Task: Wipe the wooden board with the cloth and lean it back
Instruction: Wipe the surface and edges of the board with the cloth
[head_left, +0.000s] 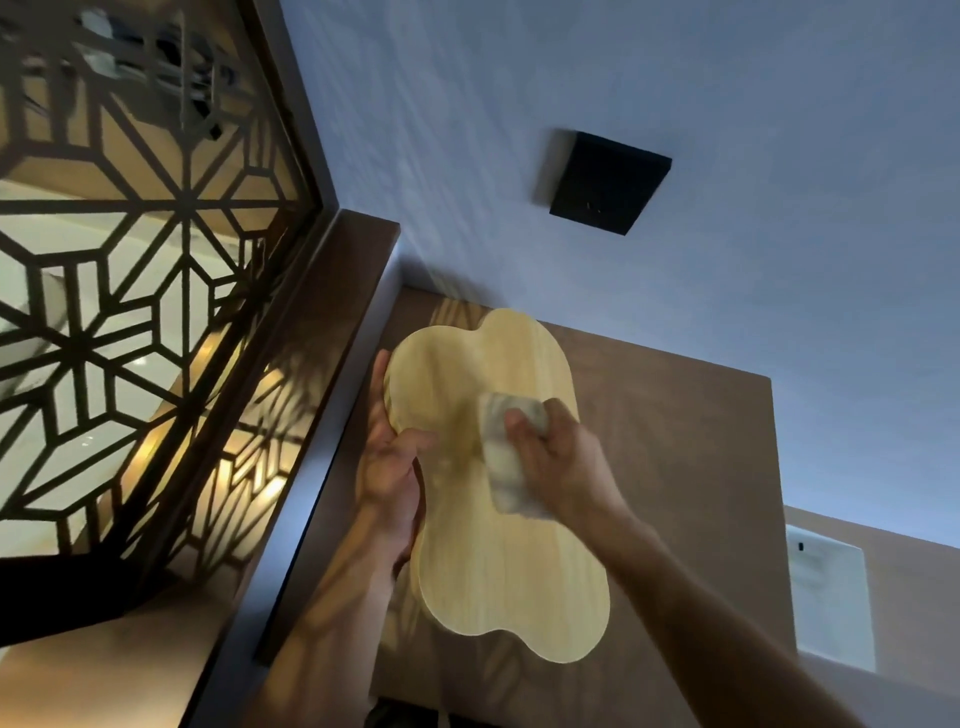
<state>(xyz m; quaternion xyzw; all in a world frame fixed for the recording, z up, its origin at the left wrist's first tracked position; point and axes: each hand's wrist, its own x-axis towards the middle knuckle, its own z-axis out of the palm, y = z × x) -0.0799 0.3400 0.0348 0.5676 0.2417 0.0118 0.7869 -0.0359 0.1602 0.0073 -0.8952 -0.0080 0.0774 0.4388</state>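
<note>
A pale wooden board (493, 561) with a wavy, lobed outline is held up in front of me at the centre of the view. My left hand (387, 467) grips its left edge, fingers behind and thumb on the face. Pressed against the board's upper middle is a whitish folded cloth (501, 457), which my right hand (556, 457) holds from the right. The cloth looks blurred.
A brown panel or surface (675, 441) lies behind the board. To the left stands a dark lattice screen (156, 291) with a geometric pattern and warm light behind it. A black square fixture (608, 182) sits on the grey wall, and a white plate (826, 597) at the right.
</note>
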